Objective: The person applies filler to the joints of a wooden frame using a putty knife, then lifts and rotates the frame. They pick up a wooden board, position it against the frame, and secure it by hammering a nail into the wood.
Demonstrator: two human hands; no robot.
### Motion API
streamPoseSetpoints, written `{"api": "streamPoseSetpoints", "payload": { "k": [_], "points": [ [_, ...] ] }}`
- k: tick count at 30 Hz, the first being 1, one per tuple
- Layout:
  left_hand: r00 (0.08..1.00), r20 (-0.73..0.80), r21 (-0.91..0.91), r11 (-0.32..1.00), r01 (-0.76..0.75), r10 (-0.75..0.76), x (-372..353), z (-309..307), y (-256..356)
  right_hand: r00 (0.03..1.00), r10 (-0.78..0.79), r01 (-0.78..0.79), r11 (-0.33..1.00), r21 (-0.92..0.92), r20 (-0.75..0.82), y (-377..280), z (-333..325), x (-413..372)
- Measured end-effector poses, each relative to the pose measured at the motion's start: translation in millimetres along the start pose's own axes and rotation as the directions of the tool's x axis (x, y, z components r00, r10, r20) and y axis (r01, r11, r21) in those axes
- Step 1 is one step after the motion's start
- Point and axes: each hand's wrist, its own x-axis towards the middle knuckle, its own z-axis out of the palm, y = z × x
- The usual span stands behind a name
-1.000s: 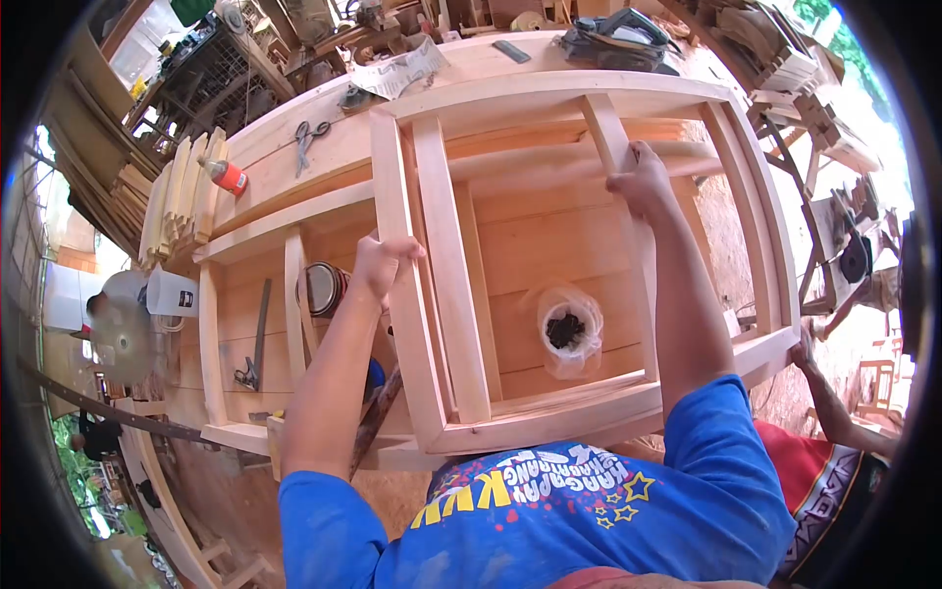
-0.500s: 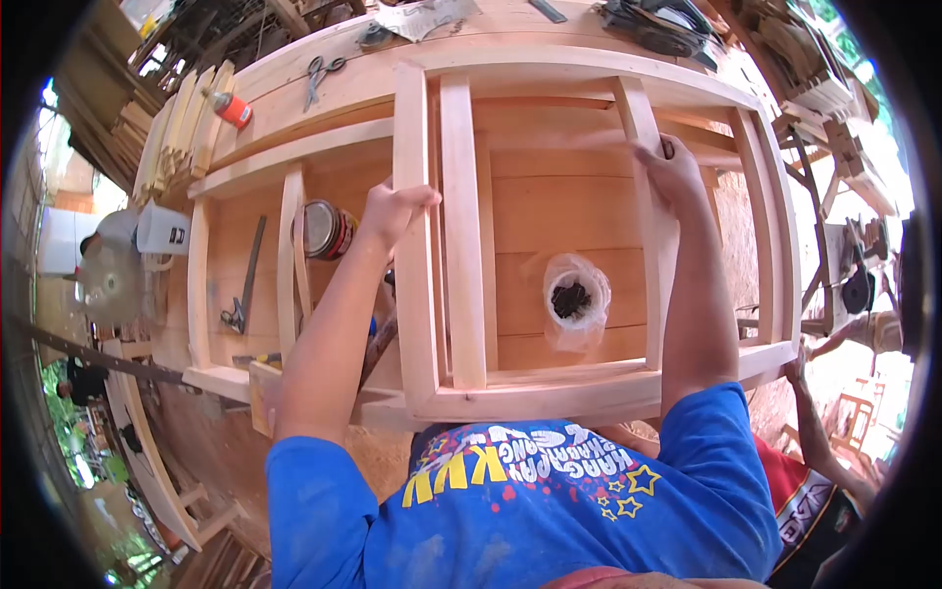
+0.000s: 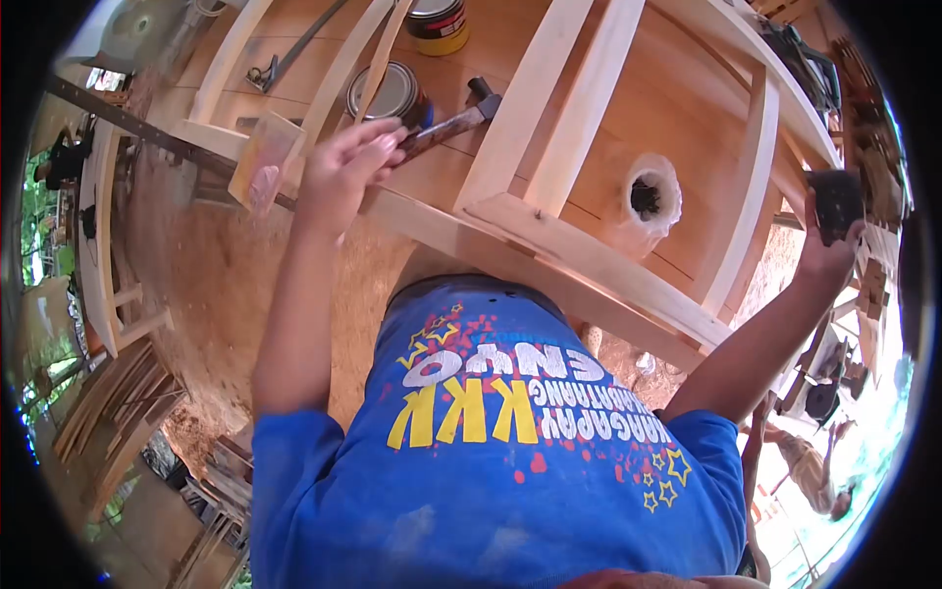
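Observation:
My left hand [image 3: 343, 177] is at the handle end of a hammer [image 3: 461, 123], its fingers closed around it. The hammer lies by the near rail, its dark head pointing away from me. Out at the right, my right hand [image 3: 829, 250] grips a black block [image 3: 836, 204] above the frame's right end. Between my hands is a pale wooden frame [image 3: 618, 260] with crossbars. A plastic-wrapped container [image 3: 653, 196] with dark contents stands inside it. Just beyond my left hand is a lidded can [image 3: 388, 93].
A can with a yellow and red label [image 3: 439, 27] stands at the top. A clamp-like metal tool [image 3: 267, 77] lies between bars at the left. A small stained board [image 3: 267, 162] sits beside my left forearm. Another person [image 3: 810, 466] is at the far right.
The view has turned and dropped towards the near edge. Both hands have let go of the frame's bars: the left has come to the hammer, the right now holds the black block.

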Motion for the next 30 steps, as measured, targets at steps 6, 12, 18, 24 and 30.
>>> {"api": "streamPoseSetpoints", "payload": {
  "k": [6, 12, 18, 24, 30],
  "points": [
    [0.966, -0.244, -0.075, 0.992, -0.102, 0.081, -41, -55, -26, 0.794, 0.08, -0.085, 0.996, -0.021, 0.603, 10, 86, -93],
    [0.902, -0.36, -0.055, 0.96, -0.275, 0.238, -32, -158, -41, 0.636, 0.201, -0.318, 0.948, 0.016, 0.745, 21, 189, -227],
    [0.834, -0.546, -0.152, 0.969, -0.196, 0.083, -42, -259, -91, 0.314, 0.218, 0.188, 0.939, -0.286, 0.924, 66, 281, -338],
    [0.802, -0.574, -0.274, 0.962, 0.0, -0.163, -33, -287, -150, -0.113, 0.191, 0.877, 0.481, 0.007, 0.975, 115, 375, -437],
    [0.959, -0.134, -0.545, 0.826, 0.139, -0.25, -4, -264, -155, -0.305, 0.249, 0.924, 0.31, 0.223, 0.919, 164, 412, -451]
  ]
}}
